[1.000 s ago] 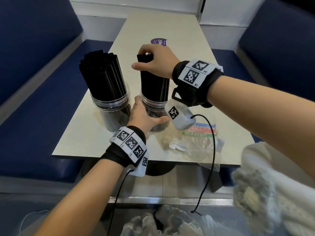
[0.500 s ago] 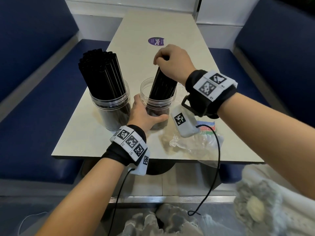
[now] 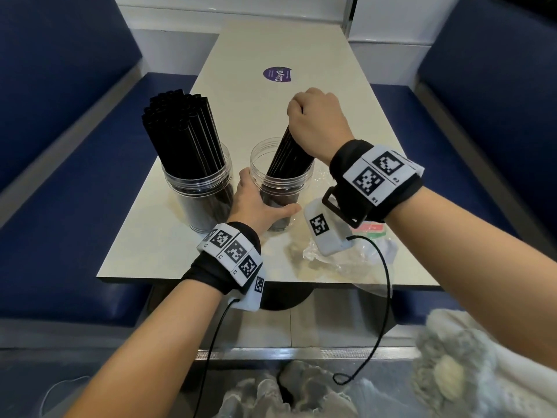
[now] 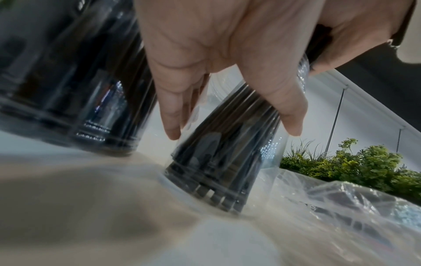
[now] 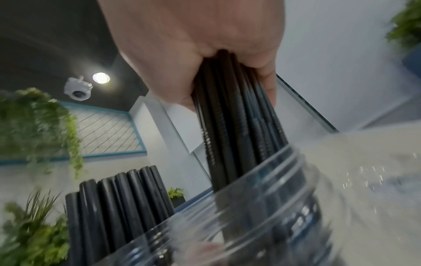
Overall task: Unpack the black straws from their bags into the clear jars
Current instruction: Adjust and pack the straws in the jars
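Two clear jars stand on the pale table (image 3: 241,110). The left jar (image 3: 199,200) is packed with upright black straws (image 3: 180,131). My left hand (image 3: 256,200) wraps its fingers (image 4: 170,115) and thumb round the right jar (image 3: 281,179) low down. My right hand (image 3: 316,122) grips the top of a bundle of black straws (image 3: 289,158), which leans to the right with its lower end inside that jar. The wrist view shows the bundle (image 5: 232,126) passing the jar rim (image 5: 262,194), its top hidden in my fist.
Crumpled clear plastic bags (image 3: 340,260) with a red and green label (image 3: 372,230) lie at the table's near right edge. A purple sticker (image 3: 277,75) marks the far tabletop. Blue bench seats (image 3: 90,176) flank the table.
My right hand has moved right and lower with the bundle. The straws went from nearly upright to leaning right in the jar. My left hand stayed on the jar.
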